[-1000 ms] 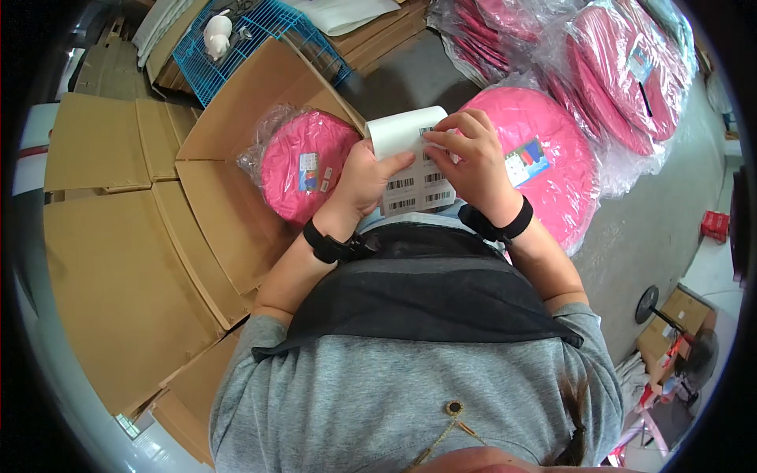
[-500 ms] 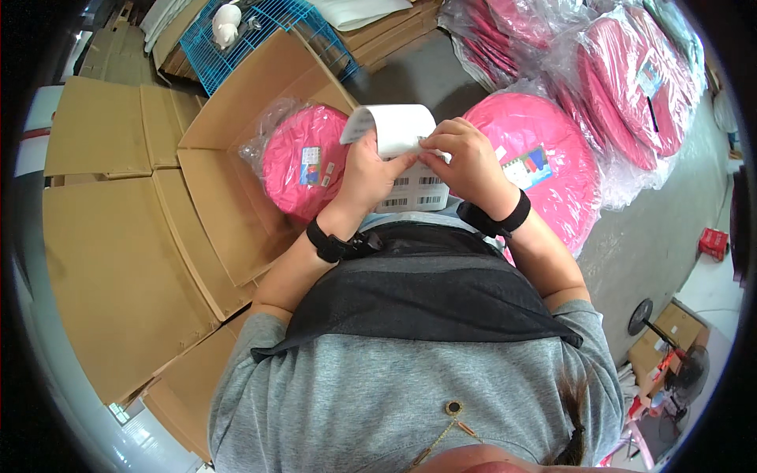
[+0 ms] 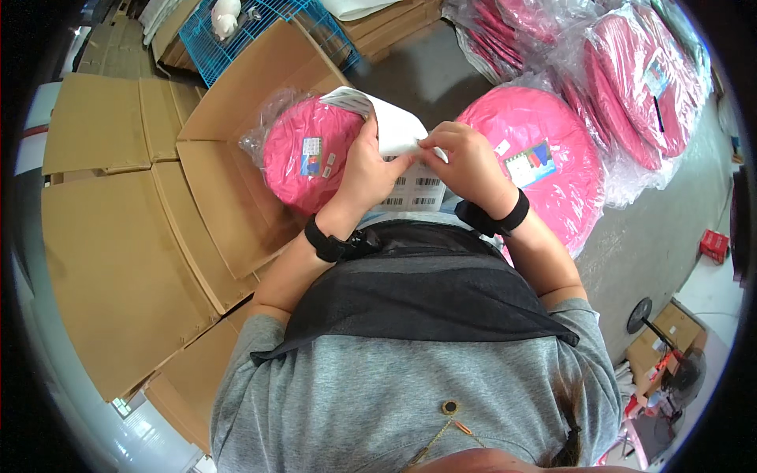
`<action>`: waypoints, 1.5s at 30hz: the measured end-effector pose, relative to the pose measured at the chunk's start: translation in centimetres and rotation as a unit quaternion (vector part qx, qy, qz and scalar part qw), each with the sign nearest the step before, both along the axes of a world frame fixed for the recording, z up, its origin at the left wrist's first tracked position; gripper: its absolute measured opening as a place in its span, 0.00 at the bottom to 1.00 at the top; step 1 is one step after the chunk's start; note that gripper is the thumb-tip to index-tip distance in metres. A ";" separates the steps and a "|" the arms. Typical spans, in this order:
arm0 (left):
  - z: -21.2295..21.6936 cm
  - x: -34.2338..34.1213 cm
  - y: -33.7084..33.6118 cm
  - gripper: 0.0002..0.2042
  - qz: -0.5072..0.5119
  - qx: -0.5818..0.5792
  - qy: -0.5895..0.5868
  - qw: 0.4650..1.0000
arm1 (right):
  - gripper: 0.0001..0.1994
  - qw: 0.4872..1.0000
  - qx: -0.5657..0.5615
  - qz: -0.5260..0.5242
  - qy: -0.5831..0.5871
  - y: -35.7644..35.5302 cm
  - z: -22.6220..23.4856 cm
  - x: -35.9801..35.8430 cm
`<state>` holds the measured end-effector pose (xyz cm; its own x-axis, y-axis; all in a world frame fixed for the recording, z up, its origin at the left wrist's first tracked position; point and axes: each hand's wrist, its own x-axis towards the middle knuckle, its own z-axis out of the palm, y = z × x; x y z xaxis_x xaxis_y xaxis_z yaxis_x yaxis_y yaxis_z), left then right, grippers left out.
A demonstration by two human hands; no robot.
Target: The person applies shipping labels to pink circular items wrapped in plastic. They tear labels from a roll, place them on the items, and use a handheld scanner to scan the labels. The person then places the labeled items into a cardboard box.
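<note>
Both hands hold a sheet of barcode labels in front of my waist, its upper part curled over with the white back showing. My left hand grips the sheet at its left side, thumb pointing toward the right hand. My right hand pinches at the sheet's right edge, thumb and forefinger together; whether a label is between them is too small to tell. Beyond the left hand, a round pink item in clear plastic lies in the open cardboard box. Another round pink packaged item lies beside my right hand.
More plastic-wrapped pink rounds are piled at the far right. A blue wire cage with a white animal figure on top stands behind the box. A fan and a red box are at the right.
The curled upper part of the label sheet has tilted toward the left and now overlaps the boxed pink item. Both hands keep nearly the same place and grip.
</note>
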<state>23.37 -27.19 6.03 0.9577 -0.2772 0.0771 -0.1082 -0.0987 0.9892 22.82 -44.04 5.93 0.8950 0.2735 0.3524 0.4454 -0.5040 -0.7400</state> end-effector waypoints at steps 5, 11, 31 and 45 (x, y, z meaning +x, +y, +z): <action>-0.8 0.0 0.0 0.23 0.014 0.020 -0.002 1.000 | 0.04 0.988 -0.100 0.036 -0.114 0.0 -0.4 0.2; -0.9 -0.2 -0.1 0.26 0.034 0.020 0.017 0.999 | 0.03 0.981 -0.139 0.032 -0.133 0.2 -0.8 0.1; -1.2 0.2 0.1 0.28 0.036 -0.035 0.064 0.997 | 0.07 0.999 0.025 0.038 0.028 -0.2 -1.1 0.4; -0.9 -0.2 0.4 0.42 0.054 -0.032 0.061 0.996 | 0.06 0.995 0.034 0.069 0.059 0.1 -0.5 1.1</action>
<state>23.16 -26.78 5.16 0.9852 -0.1695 -0.0275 0.0211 -0.0395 0.9990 23.94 -43.97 5.43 0.8867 0.3762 0.2687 0.4150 -0.3913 -0.8214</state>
